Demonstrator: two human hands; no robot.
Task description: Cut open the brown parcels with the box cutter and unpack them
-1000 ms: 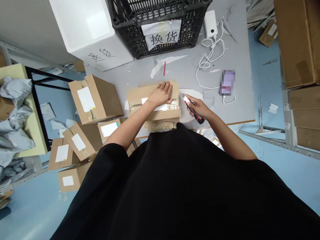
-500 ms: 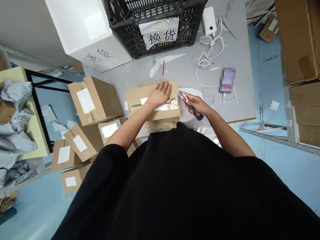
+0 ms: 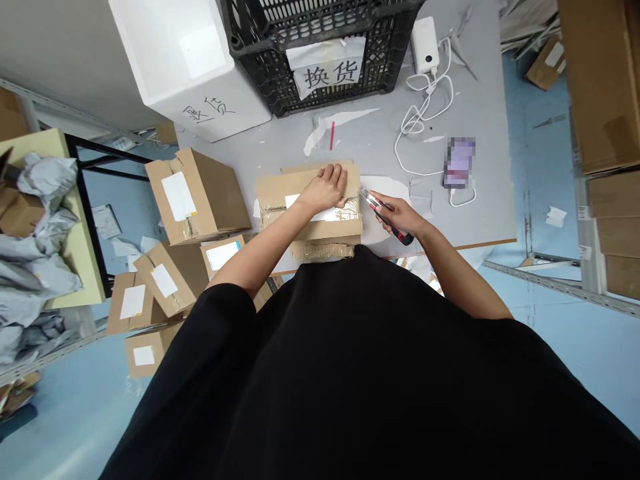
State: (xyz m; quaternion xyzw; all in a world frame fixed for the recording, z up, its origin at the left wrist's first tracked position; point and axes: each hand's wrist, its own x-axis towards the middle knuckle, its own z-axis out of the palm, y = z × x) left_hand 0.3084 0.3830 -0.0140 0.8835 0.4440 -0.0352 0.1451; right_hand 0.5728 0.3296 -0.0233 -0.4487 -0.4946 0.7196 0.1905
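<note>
A taped cardboard box [image 3: 310, 230] with a white label lies on the grey table, close to my body. My left hand [image 3: 326, 189] bears down on its top near the right end, fingers bent and close together, holding the box; part of the label is hidden beneath the forearm and hand. In my right hand [image 3: 395, 215] is a red and black utility knife [image 3: 403, 236], the fingers wrapped around its handle. Its blade end points up and left, at the right edge of the box. Whether the blade touches the cardboard I cannot tell.
A black plastic crate [image 3: 330, 87] and a white bin [image 3: 200, 113] stand at the back. To the right lie a phone [image 3: 459, 163], a white cable and a white power bank [image 3: 425, 45]. Labelled cartons [image 3: 215, 193] are stacked at left. A red strip [image 3: 332, 136] lies behind the box.
The whole view has shifted slightly. My right hand and the knife have moved a little, with the knife tip still by the box's right edge. My left hand stays on the box.
</note>
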